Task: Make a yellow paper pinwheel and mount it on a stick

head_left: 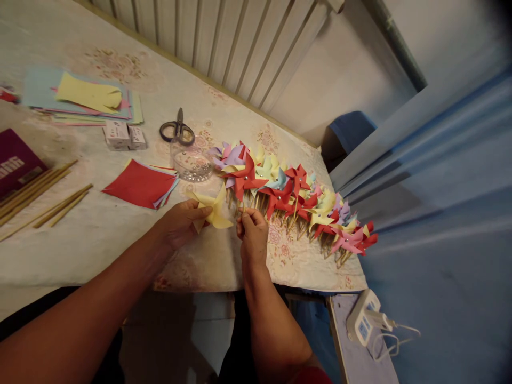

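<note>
Between the thumb and fingers of my left hand (188, 218) is a yellow paper pinwheel (218, 209), its vanes folded and curled. To the right of it, my right hand (253, 229) is closed in a pinch; what its fingertips hold, if anything, is too small to make out. The two hands are a short way apart above the table's near side. Just beyond them stands a clear plastic cup (192, 166) with small shiny pieces in it. A stack of square paper sheets (140, 183), red on top, lies left of the cup.
Finished pinwheels (280, 186) on sticks crowd the right side. Scissors (178, 129) lie behind the cup. Small boxes (118, 134), coloured paper (86, 93), wooden sticks (60, 205) and a purple box (18, 165) are leftward. A power strip (363, 317) sits lower right, by a blue curtain (440, 240).
</note>
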Action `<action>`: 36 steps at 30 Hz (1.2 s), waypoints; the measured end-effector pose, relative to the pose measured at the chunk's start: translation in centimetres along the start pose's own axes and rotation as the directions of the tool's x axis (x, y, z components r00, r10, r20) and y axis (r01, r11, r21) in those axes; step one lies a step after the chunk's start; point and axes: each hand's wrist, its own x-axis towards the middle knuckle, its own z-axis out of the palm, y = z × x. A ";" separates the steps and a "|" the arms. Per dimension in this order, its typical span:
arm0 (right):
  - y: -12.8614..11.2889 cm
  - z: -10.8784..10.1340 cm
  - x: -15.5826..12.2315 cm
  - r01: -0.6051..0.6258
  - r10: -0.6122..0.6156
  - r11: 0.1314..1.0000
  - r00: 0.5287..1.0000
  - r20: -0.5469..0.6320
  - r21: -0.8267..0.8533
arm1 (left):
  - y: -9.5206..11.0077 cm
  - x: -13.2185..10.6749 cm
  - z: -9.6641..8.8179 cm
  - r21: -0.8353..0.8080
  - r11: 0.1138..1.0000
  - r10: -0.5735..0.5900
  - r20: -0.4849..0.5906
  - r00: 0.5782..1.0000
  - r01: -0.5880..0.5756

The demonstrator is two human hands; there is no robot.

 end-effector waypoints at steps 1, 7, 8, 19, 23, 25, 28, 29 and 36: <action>0.1 0.0 0.0 -0.004 0.004 1.000 1.000 0.005 0.001 | -0.1 0.1 0.0 -0.004 1.000 0.005 0.010 1.000 -0.005; -0.6 0.3 -0.7 -0.032 0.031 0.999 0.998 0.051 0.025 | -0.4 0.4 0.7 -0.047 0.997 0.063 0.130 0.989 -0.057; -0.8 0.4 -0.9 -0.028 0.027 0.999 0.998 0.060 0.029 | -0.4 0.3 0.8 -0.058 0.996 0.076 0.161 0.984 -0.067; -1.1 1.8 -2.8 -0.061 0.046 0.989 0.992 0.116 0.134 | -0.8 -0.3 1.1 -0.145 0.988 0.103 0.394 0.913 -0.049; -1.5 2.2 -3.4 -0.102 0.081 0.986 0.985 0.151 0.134 | -0.9 -0.3 1.2 -0.161 0.987 0.075 0.386 0.919 -0.013; -1.6 2.3 -3.6 -0.102 0.080 0.986 0.984 0.158 0.132 | -0.9 -0.3 1.2 -0.174 0.985 0.070 0.380 0.922 -0.003; -1.6 2.3 -3.7 -0.100 0.072 0.983 0.981 0.178 0.153 | -0.9 -0.4 1.3 -0.191 0.982 0.064 0.358 0.932 0.006; -1.5 2.2 -3.8 -0.099 0.069 0.982 0.981 0.182 0.160 | -0.9 -0.4 1.3 -0.193 0.981 0.061 0.347 0.936 0.008; -1.8 2.5 -4.0 -0.123 0.094 0.979 0.980 0.176 0.163 | -0.9 -0.6 1.2 -0.205 0.978 0.083 0.292 0.953 -0.023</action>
